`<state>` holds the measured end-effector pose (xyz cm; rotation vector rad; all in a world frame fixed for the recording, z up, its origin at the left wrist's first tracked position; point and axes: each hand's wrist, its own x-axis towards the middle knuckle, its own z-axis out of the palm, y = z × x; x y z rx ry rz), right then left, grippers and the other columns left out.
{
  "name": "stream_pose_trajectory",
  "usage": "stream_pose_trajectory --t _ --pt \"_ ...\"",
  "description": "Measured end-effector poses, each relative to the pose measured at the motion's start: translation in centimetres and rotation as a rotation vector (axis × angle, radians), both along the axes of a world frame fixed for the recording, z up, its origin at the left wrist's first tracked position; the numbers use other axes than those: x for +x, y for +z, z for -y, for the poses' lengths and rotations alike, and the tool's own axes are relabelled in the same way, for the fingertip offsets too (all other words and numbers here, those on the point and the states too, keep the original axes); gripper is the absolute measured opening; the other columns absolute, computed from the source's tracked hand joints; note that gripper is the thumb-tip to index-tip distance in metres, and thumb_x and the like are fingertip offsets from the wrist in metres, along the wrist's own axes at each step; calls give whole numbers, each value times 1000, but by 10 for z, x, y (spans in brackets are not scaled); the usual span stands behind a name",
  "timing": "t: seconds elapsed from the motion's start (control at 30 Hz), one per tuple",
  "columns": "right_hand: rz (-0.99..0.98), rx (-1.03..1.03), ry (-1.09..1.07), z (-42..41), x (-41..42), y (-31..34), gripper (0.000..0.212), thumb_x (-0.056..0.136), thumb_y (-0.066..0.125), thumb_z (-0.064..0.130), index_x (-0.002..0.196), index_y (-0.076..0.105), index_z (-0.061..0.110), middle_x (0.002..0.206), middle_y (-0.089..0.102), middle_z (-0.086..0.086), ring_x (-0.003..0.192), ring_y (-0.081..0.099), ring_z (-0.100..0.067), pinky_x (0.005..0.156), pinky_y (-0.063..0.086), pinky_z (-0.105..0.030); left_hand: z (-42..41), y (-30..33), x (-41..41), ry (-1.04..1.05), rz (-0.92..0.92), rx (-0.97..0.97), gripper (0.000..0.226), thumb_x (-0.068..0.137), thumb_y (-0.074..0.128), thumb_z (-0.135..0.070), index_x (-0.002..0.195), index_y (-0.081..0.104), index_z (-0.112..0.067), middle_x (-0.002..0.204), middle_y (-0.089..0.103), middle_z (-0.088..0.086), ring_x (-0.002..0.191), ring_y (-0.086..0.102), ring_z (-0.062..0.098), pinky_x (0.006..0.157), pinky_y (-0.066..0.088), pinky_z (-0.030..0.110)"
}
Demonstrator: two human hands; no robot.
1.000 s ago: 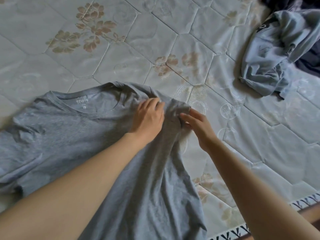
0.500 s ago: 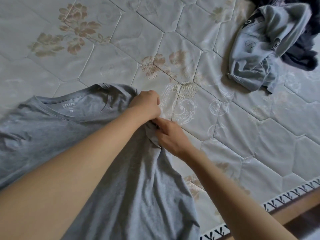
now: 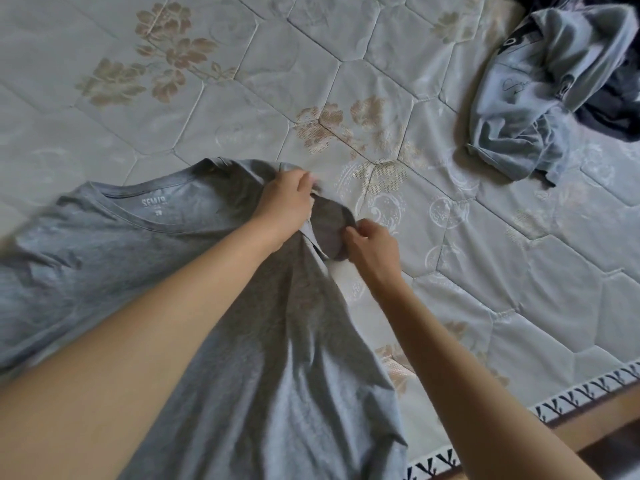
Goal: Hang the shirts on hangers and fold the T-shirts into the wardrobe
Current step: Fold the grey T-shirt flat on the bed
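Grey T-shirt (image 3: 104,271) lies spread on a quilted mattress (image 3: 519,271), collar up-left w/ printed label inside the neck, body running down toward the bottom edge of the view. L hand (image 3: 282,202) sits on the shirt's right shoulder area, fingers (image 3: 304,178) clenched around a bunch of the fabric. R hand (image 3: 372,245) just beside it, lower right, thumb & fingertips pinching the edge of the short sleeve (image 3: 330,230), which is turned so its darker inside shows as a rounded opening between both hands. Hands near each other, not touching. Both forearms bare, reaching in from the bottom of the frame; the left one crosses over the shirt body. Left part of the shirt is blurred. Mattress cover is pale w/ hexagon stitching, tan flower motifs & faint circular prints; a black-and-white patterned trim (image 3: 588,386) runs along its lower right edge, wooden bed frame (image 3: 595,417) just past it. Top right, well apart from the hands: crumpled light blue-grey garment (image 3: 540,98) w/ some dark print, lying against a dark garment (image 3: 616,112) at the frame edge. Can't tell what type either one is.
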<state>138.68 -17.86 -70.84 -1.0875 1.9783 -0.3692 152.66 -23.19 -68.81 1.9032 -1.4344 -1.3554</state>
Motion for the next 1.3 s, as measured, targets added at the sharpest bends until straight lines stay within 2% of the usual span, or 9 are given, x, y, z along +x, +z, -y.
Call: stream_pose_trajectory --t 0.1,0.2,0.47,0.63,0.83,0.97,1.1,1.17,1.3 --pt "118 -59 -169 13 -14 11 19 90 48 24 77 56 13 75 69 -11 73 71 -30 71 60 -49 0 9 9 -104 -73 20 58 84 61 -57 108 62 -4 95 62 0 86 57 13 70 42 20" --pt "144 -105 -147 24 -22 23 12 97 51 13 89 58 7 69 66 -9 55 70 -23 60 62 -40 3 14 13 -276 198 -93 57 73 82 -42 120 60 -18 116 64 -2 105 59 18 82 47 29" --pt "-136 -285 80 35 -25 33 4 92 60 26 91 63 22 65 66 5 72 66 -22 68 52 -36 17 28 -10 -487 844 -339 22 96 55 -28 108 64 -13 116 53 11 92 59 30 68 34 34" --pt "-335 -307 -63 32 -39 36 19 94 54 24 106 67 17 96 71 0 92 60 -21 66 31 -28 22 35 -25 -406 775 -456 13 89 49 -4 85 59 -12 85 56 8 83 60 32 65 31 34" --pt "-316 -231 -194 20 -53 14 18 92 52 17 109 58 16 106 66 3 97 62 -20 71 36 -28 30 20 -54 -310 619 -372 18 93 54 -23 96 65 -9 102 64 8 91 62 31 67 37 33" --pt "-256 -354 -26 9 -53 4 16 87 55 13 96 64 22 96 67 12 82 63 -11 68 43 -29 47 7 -68 -216 512 -256 19 89 57 -21 103 64 -10 102 65 7 86 58 28 68 37 31" --pt "-111 -145 200 7 -55 -7 21 84 60 21 103 66 26 93 70 10 80 67 -18 74 51 -34 58 4 -77 -213 452 -204 27 87 60 -24 111 62 -12 112 63 9 102 61 31 72 40 30" --pt "-132 -61 238 8 -57 -11 8 84 64 30 79 61 25 70 64 7 70 64 -21 65 48 -36 59 1 -80 -201 392 -162 30 86 61 -27 112 62 -12 113 64 9 104 61 31 76 44 30" --pt "-147 -51 69 7 -68 -12 40 87 63 33 57 53 9 53 58 -5 63 63 -33 58 49 -40 60 -9 -90 -175 139 -70 39 80 64 -41 111 64 -17 98 71 5 92 68 24 85 53 33"
